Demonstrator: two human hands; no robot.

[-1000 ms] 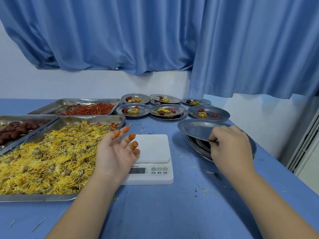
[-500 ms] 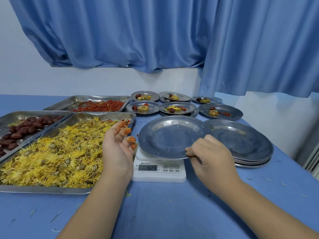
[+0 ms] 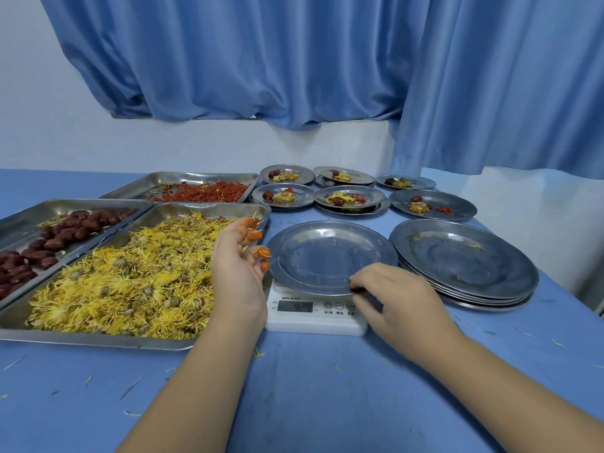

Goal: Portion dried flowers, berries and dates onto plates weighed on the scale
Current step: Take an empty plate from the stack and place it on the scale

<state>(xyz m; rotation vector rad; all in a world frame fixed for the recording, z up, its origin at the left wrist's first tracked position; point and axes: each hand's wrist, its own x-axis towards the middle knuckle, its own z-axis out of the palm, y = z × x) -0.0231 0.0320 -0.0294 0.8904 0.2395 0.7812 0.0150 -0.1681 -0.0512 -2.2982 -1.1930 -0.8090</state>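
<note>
- Head view: a bare plate (image 3: 330,256) now sits on the scale (image 3: 313,322). A second ago the scale was bare, and this plate was coming off the stack (image 3: 464,266) right of the scale.
- At the plate's near rim, the right hand (image 3: 395,302) pinches the edge above the scale's display (image 3: 295,306), whose digits are blurred.
- Just left of the scale, the left hand (image 3: 238,273) hovers with fingers loosely spread, holding nothing.
- Flowers (image 3: 130,273), dates (image 3: 49,243) and berries (image 3: 202,194) fill trays (image 3: 98,338) left of the scale, and filled plates (image 3: 349,199) stand behind it.
- Portioning can likely begin once the right hand lets go.
</note>
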